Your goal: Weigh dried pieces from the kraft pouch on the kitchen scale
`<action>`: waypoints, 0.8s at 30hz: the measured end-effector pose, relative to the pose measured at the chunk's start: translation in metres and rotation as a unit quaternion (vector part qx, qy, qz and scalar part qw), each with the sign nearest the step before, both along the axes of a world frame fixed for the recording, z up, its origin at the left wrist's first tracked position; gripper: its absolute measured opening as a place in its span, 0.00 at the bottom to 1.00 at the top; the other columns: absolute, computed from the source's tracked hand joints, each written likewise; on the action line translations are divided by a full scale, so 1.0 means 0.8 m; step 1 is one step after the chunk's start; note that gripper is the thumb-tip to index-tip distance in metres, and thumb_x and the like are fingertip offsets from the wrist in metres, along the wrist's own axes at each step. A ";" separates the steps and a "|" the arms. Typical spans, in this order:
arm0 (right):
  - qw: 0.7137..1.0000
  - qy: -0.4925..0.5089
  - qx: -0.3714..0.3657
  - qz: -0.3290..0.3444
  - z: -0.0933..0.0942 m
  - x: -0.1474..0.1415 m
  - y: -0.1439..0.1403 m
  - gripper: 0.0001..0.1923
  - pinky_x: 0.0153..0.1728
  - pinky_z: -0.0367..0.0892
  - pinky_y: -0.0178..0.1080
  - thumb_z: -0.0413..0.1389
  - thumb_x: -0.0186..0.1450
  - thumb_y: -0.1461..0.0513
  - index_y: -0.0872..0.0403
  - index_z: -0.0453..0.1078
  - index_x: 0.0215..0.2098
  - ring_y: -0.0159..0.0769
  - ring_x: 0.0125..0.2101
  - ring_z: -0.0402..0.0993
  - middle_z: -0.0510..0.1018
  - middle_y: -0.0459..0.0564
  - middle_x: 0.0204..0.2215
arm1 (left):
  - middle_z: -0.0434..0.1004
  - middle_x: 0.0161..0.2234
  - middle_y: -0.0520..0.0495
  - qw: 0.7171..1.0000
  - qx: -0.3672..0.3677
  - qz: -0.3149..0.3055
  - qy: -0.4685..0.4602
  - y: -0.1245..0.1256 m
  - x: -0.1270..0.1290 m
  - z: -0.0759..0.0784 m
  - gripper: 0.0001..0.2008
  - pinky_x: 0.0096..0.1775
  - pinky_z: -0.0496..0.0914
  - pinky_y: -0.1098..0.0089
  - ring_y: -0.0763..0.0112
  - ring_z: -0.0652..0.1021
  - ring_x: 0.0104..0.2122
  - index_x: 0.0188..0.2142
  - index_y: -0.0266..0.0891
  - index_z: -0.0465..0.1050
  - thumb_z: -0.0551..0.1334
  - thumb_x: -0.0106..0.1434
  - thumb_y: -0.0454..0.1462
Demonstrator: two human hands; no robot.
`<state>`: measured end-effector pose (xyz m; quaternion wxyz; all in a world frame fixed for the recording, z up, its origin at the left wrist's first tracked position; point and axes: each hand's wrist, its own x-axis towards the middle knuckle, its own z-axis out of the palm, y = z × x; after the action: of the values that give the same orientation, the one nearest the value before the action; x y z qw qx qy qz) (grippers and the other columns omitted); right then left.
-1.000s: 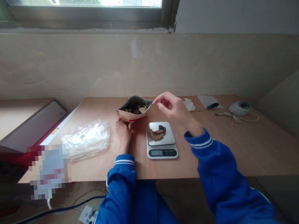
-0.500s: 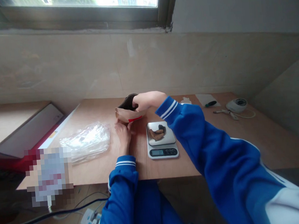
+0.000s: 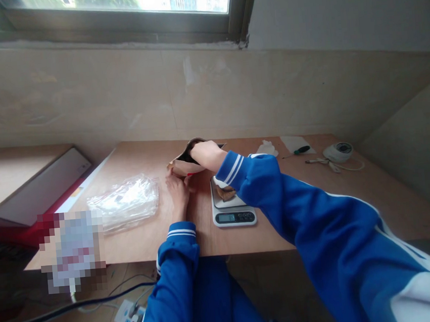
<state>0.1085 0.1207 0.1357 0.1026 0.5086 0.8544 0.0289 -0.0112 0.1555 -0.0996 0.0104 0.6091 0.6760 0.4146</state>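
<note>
A brown paper pouch (image 3: 181, 165) with a red stripe lies open on the wooden table (image 3: 146, 236). My left hand (image 3: 177, 190) grips its near edge. My right hand (image 3: 204, 153) reaches down into the pouch's mouth, and its fingers are hidden inside. In front of the pouch stands a small digital scale (image 3: 234, 214) carrying dark dried pieces (image 3: 226, 193) on its plate; my blue right sleeve partly covers it.
A pile of clear plastic bags (image 3: 123, 202) lies left of the pouch. At the back right are a crumpled tissue (image 3: 266, 148), a green-handled screwdriver (image 3: 299, 151) on white paper, and a round white device (image 3: 337, 152) with a cable. A white board leans at the left.
My right hand went from above the scale to the pouch's mouth and has now sunk deeper inside. My left hand has stayed on the pouch.
</note>
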 end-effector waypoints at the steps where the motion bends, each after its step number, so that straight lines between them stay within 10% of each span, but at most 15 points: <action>1: 1.000 -0.003 -0.001 -0.002 0.000 0.001 -0.003 0.17 0.46 0.73 0.43 0.47 0.66 0.74 0.65 0.74 0.48 0.47 0.50 0.75 0.76 0.67 0.49 | 0.64 0.54 0.25 1.000 0.004 0.000 -0.005 0.000 0.000 0.000 0.30 0.54 0.62 0.49 0.46 0.68 0.54 0.58 0.24 0.54 0.57 0.64 0.44; 24: 1.000 -0.003 0.022 0.003 -0.018 0.005 -0.008 0.18 0.47 0.73 0.44 0.49 0.65 0.75 0.67 0.73 0.50 0.50 0.51 0.74 0.74 0.69 0.52 | 0.56 0.62 0.24 0.997 0.036 -0.035 -0.053 -0.003 -0.001 0.001 0.32 0.62 0.52 0.49 0.47 0.58 0.64 0.62 0.27 0.51 0.59 0.63 0.38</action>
<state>0.1123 0.1147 0.1214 0.0938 0.5083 0.8546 0.0500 -0.0119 0.1532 -0.0987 0.0390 0.6097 0.6372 0.4697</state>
